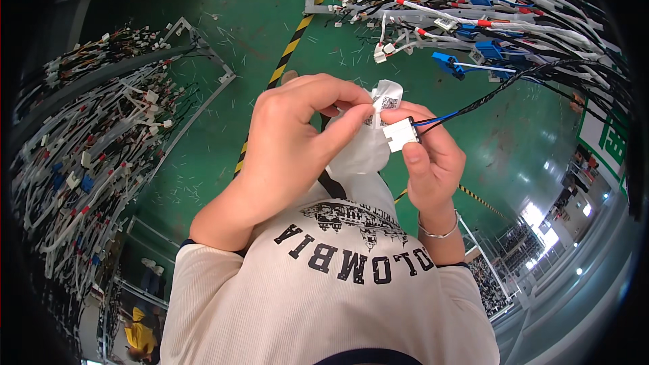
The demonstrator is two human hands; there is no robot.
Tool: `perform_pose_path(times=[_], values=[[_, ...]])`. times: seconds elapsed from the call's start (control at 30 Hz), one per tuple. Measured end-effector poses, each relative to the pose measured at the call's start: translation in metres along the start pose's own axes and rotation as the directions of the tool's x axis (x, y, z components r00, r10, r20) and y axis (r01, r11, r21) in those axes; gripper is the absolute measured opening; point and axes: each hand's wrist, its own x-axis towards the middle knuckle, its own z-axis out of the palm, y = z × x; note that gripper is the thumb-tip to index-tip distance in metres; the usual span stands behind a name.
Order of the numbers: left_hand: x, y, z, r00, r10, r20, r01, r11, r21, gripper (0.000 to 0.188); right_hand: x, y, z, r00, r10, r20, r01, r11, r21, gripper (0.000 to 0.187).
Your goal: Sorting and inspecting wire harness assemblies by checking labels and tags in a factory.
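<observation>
My left hand point(284, 128) is closed in a pinch, thumb and forefinger together at the edge of a white label strip point(388, 89) printed with small square codes. The strip hangs between my hands, and its lower part is crumpled. In my right hand point(436, 162), thumb and fingers grip a white plug connector point(400, 135). Blue and black wires leave its back and join a black-wrapped cable point(483, 103) running to the right. The connector sits close beside the strip; whether they touch I cannot tell.
A large bundle of wire harnesses point(466, 17) with white and blue connectors hangs at the upper right. More harnesses point(88, 182) hang on a metal rack point(182, 118) at left. Black-and-yellow tape point(297, 40) crosses the green floor point(250, 0), which is littered with white scraps.
</observation>
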Motion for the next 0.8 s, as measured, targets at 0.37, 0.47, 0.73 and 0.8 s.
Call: perform_pose_path(times=[0.37, 0.47, 0.73, 0.8], values=[[-0.012, 0.0, -0.003, 0.521, 0.853, 0.028, -0.764, 0.452, 0.46, 0.039, 0.0, 0.003, 0.001, 0.989, 0.148, 0.017, -0.147, 0.952, 0.268, 0.058], [-0.007, -0.005, 0.007, 0.464, 0.883, 0.075, -0.807, 0.386, 0.448, 0.035, 0.0, 0.003, 0.001, 0.982, 0.17, 0.077, -0.187, 0.908, 0.374, 0.06], [-0.005, -0.004, 0.014, 0.428, 0.903, 0.041, -0.766, 0.338, 0.546, 0.027, 0.0, 0.003, 0.003, 0.987, 0.141, 0.08, -0.162, 0.883, 0.44, 0.06], [-0.005, -0.002, 0.015, 0.439, 0.898, 0.038, -0.754, 0.345, 0.56, 0.026, -0.001, 0.002, 0.005, 0.988, 0.141, 0.062, -0.154, 0.881, 0.448, 0.06]])
